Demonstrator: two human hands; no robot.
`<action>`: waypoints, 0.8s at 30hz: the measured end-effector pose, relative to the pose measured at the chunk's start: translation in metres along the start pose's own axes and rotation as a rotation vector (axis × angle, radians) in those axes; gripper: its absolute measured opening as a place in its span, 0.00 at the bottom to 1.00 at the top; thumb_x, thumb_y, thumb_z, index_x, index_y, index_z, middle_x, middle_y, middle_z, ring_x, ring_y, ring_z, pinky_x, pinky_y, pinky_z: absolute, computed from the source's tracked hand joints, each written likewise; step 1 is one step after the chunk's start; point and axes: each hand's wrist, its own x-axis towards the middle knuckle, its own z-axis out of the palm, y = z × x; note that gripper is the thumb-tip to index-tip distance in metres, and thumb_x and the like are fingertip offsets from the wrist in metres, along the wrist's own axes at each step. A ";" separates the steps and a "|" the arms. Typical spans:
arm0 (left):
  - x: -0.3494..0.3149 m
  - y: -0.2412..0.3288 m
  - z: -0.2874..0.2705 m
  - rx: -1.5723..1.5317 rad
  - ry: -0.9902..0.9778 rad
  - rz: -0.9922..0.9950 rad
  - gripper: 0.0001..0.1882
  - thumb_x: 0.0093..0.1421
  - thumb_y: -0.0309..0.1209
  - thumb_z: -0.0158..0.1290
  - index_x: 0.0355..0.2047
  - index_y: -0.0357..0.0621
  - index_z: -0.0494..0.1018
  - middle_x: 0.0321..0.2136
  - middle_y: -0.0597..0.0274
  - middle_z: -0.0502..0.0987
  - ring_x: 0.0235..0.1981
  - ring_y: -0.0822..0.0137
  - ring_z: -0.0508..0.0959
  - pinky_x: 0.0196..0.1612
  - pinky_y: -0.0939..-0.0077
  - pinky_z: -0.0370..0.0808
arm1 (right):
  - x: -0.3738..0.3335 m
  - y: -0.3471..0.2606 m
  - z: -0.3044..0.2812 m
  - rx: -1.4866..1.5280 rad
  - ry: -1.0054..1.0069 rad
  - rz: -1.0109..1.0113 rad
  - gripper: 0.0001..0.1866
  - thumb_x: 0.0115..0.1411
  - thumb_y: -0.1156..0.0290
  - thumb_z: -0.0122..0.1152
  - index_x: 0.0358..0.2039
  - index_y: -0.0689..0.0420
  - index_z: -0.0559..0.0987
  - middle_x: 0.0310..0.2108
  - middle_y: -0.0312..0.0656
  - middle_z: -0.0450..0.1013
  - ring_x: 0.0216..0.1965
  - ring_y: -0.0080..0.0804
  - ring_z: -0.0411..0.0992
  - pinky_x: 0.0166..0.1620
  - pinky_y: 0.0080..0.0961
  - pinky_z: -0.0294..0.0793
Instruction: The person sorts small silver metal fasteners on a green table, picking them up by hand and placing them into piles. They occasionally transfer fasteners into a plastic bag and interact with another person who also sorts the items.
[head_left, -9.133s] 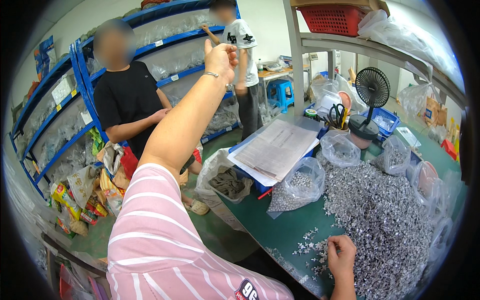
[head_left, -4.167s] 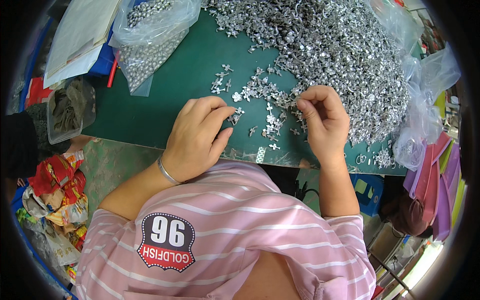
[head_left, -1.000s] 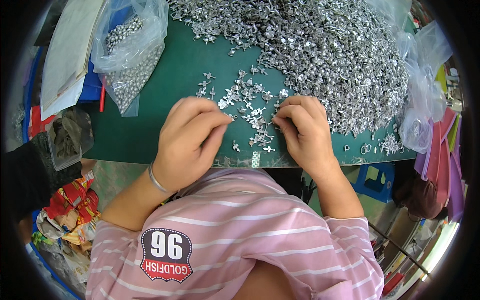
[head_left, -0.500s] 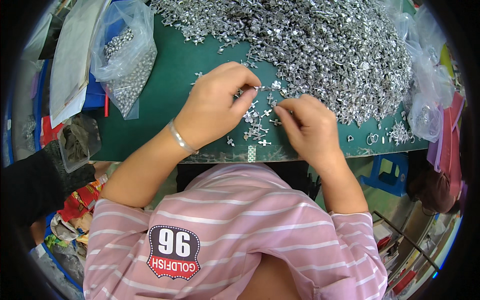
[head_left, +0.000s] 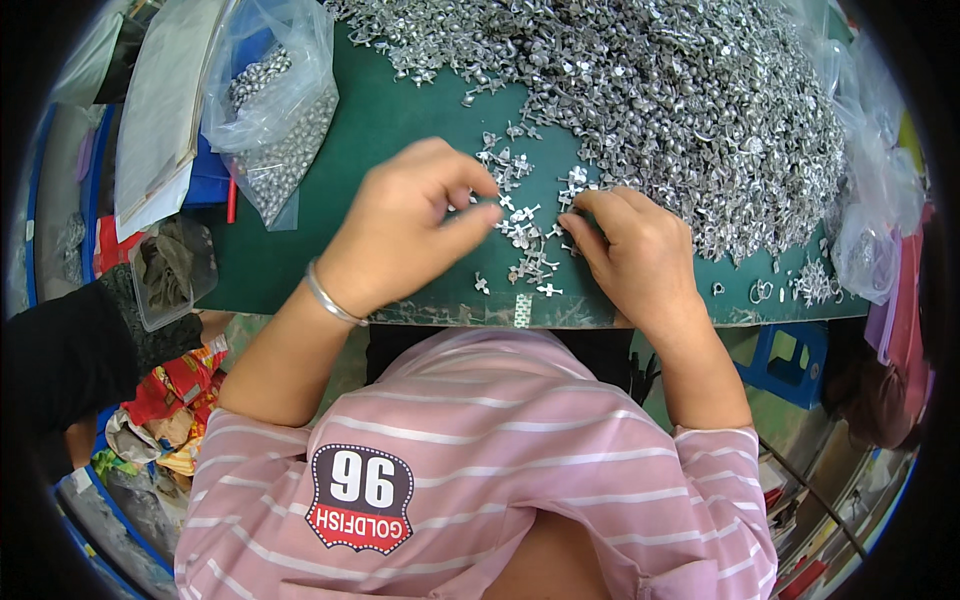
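Observation:
My left hand (head_left: pixel 415 225) hovers left of a loose group of small silver cross-shaped metal charms (head_left: pixel 520 232) on the green tabletop. Its thumb and forefinger are apart, and I see nothing between them. My right hand (head_left: pixel 635 250) is at the right side of the group, thumb and forefinger curled close together beside a few small silver pieces (head_left: pixel 575 182). Whatever lies between those fingertips is too small to make out. A large heap of silver metal pieces (head_left: pixel 680 120) spreads beyond the right hand.
A clear plastic bag of silver beads (head_left: pixel 290 150) stands at the far left, beside papers (head_left: pixel 165 110). Clear plastic bags (head_left: pixel 870 190) lie at the right edge. Several silver bits (head_left: pixel 815 285) sit near the right front. Another person's dark sleeve (head_left: pixel 75 350) shows at left.
My left hand has drawn back left and down, and its thumb and forefinger have parted. My right hand stays beside the small pieces. The whole view has shifted slightly.

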 end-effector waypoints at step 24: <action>0.002 -0.016 0.010 0.251 0.192 0.172 0.06 0.47 0.23 0.60 0.27 0.41 0.76 0.19 0.61 0.67 0.20 0.64 0.70 0.23 0.73 0.66 | 0.010 -0.011 -0.007 0.596 -0.230 0.243 0.05 0.54 0.72 0.62 0.31 0.58 0.80 0.21 0.38 0.74 0.20 0.26 0.70 0.24 0.23 0.68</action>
